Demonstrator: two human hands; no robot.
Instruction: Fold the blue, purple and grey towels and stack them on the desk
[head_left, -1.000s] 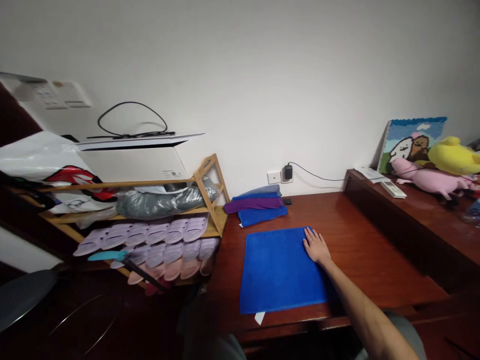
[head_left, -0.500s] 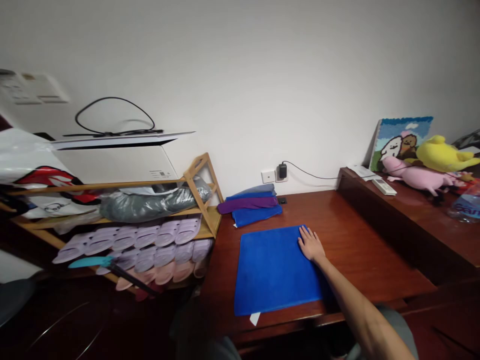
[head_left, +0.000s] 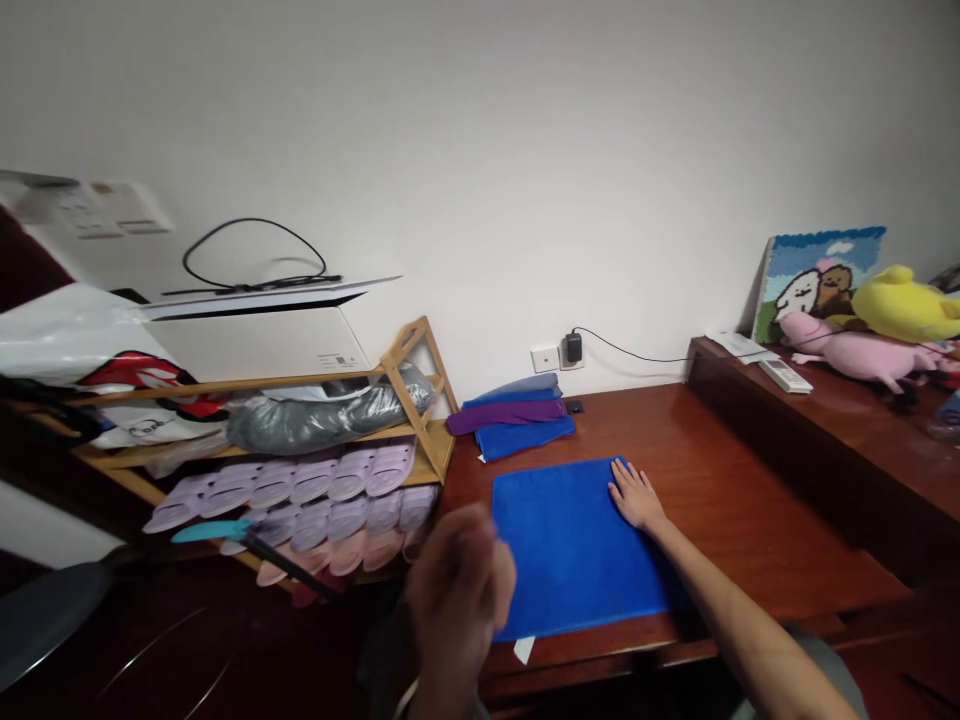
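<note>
A blue cloth (head_left: 570, 560) lies spread flat on the brown wooden desk, with a white tag (head_left: 524, 650) sticking out at its near edge. My right hand (head_left: 635, 496) rests flat on the cloth's far right corner, fingers stretched out. Raised over the cloth's left edge, my left hand (head_left: 461, 585) is close to the camera and smeared by motion. Its fingers look curled, but I cannot make out whether they hold anything. Behind the spread cloth sits a pile of folded cloths (head_left: 517, 415), blue, purple and greyish.
A wooden rack (head_left: 420, 390) with lilac and pink slippers (head_left: 352, 472), bags and a white box (head_left: 262, 340) stands left. A raised ledge on the right bears a pink plush toy (head_left: 855, 350), a yellow plush (head_left: 904, 305) and a remote (head_left: 785, 376). A black plug (head_left: 574, 347) is in the wall.
My left hand has come into view from below, at the left edge of the spread cloth. My right hand stays on the cloth's corner. The whole view has shifted slightly.
</note>
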